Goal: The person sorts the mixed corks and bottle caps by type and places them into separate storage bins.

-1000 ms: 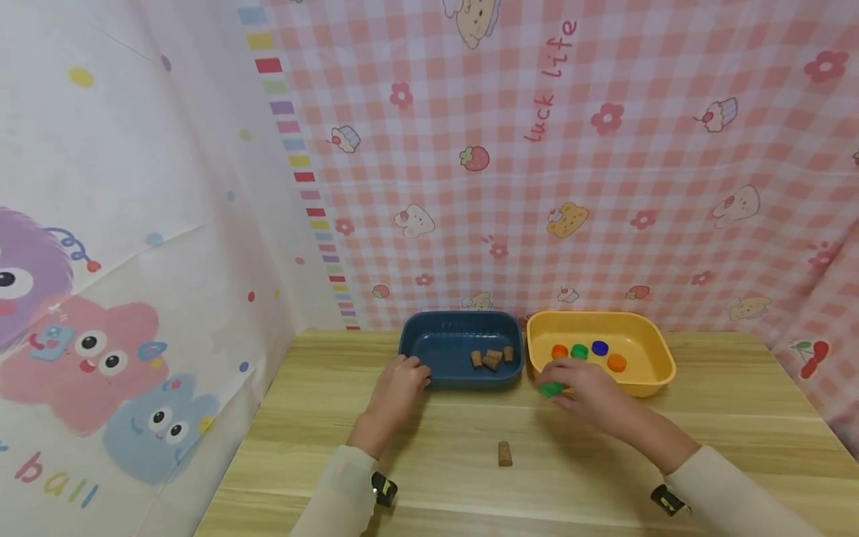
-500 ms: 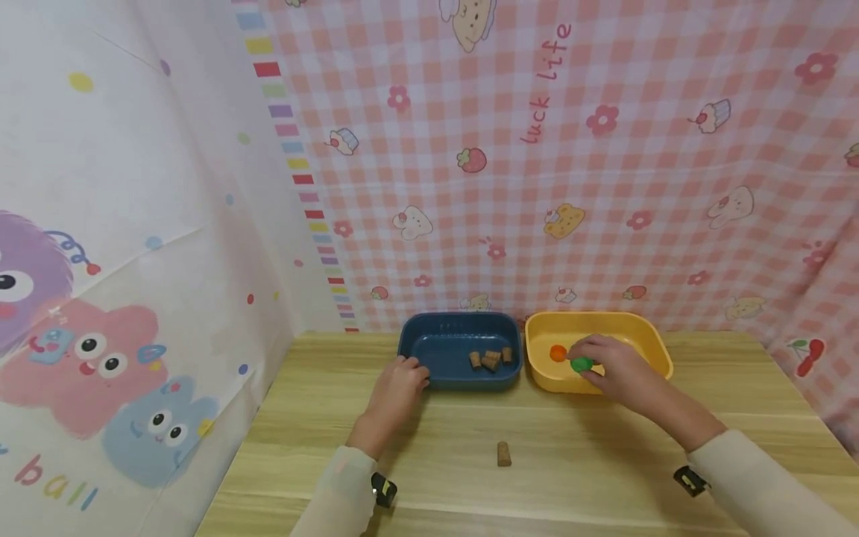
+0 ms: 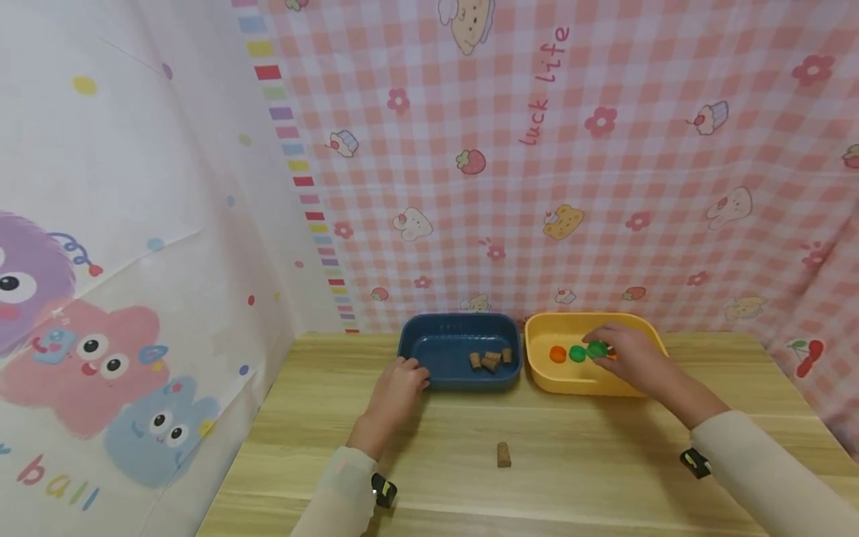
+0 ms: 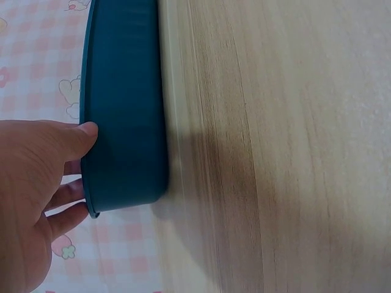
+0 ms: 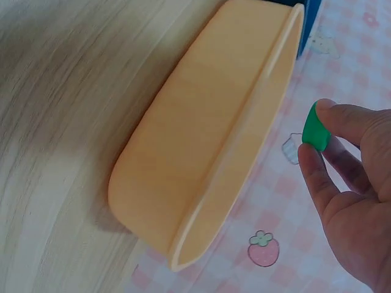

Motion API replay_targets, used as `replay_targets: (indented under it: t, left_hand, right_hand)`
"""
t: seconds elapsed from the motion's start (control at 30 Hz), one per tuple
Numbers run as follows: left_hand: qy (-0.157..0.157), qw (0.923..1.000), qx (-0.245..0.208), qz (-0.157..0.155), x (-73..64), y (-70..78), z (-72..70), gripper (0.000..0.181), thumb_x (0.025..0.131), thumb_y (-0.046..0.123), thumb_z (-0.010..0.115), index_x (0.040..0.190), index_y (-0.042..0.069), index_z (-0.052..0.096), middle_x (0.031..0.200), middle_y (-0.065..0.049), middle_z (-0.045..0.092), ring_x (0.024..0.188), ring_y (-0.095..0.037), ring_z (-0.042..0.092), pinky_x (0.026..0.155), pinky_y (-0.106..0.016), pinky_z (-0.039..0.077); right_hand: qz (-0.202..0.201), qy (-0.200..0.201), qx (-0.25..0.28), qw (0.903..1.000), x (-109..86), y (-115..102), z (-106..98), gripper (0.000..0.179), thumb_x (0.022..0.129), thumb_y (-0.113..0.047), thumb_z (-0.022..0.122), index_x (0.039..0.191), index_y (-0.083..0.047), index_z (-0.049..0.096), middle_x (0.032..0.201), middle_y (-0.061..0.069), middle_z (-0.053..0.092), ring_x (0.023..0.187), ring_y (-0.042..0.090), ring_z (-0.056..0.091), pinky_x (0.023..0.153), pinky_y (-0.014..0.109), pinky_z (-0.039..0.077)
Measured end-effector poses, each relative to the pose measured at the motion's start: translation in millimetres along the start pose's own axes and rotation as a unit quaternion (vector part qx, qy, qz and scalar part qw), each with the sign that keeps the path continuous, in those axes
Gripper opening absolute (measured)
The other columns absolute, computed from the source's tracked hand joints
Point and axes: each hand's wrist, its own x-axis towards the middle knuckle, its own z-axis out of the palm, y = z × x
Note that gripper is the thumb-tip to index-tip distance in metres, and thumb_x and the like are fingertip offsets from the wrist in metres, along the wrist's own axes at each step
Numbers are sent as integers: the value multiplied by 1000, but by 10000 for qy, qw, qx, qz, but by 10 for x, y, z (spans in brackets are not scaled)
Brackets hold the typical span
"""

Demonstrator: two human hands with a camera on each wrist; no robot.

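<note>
In the head view my left hand (image 3: 396, 389) is at the near left corner of the blue plastic tray (image 3: 470, 325). The left wrist view shows its thumb and fingers on either side of the tray's rim (image 4: 85, 152). Over the yellow tray (image 3: 564, 386), my right hand (image 3: 634, 359) pinches a green bottle cap (image 5: 316, 129) between thumb and fingertips. Below it in that tray lie an orange cap (image 3: 558, 354) and another green cap (image 3: 578, 353); the hand hides part of the inside.
Several corks (image 3: 491, 362) lie at the right side of the blue tray. A single cork (image 3: 503, 455) stands or lies on the wooden table (image 3: 443, 485) in front. A pink checked cloth (image 3: 483, 246) hangs behind the trays.
From the yellow tray's near left edge, my right hand has moved right and back over its inside, still pinching the green cap. My left hand stays at the blue tray.
</note>
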Motion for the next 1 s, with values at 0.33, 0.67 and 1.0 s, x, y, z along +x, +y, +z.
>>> replay_targets:
  t: [0.33, 0.67, 1.0]
  left_hand:
    - [-112, 9999, 126, 3, 1, 16, 6, 10, 88, 13, 82, 81, 14, 75, 76, 0, 64, 68, -21, 54, 69, -34, 50]
    - [-105, 9998, 156, -27, -6, 12, 9, 9, 88, 14, 83, 82, 14, 76, 77, -1, 64, 68, -22, 55, 69, -34, 51]
    - [-169, 9997, 138, -99, -5, 11, -7, 7, 89, 14, 82, 84, 13, 76, 78, -2, 65, 71, -22, 58, 71, -34, 53]
  right_hand:
    - [322, -328, -96, 9989, 56, 176, 77, 28, 81, 0, 85, 106, -2, 73, 109, 17, 73, 100, 37, 69, 87, 53, 57]
    - [770, -830, -66, 9935, 179, 289, 195, 30, 82, -1, 84, 110, 2, 73, 110, 19, 72, 105, 39, 66, 96, 57, 53]
    - [904, -1163, -14, 9891, 237, 322, 233, 26, 84, 4, 80, 109, 2, 73, 109, 18, 72, 101, 35, 66, 95, 54, 54]
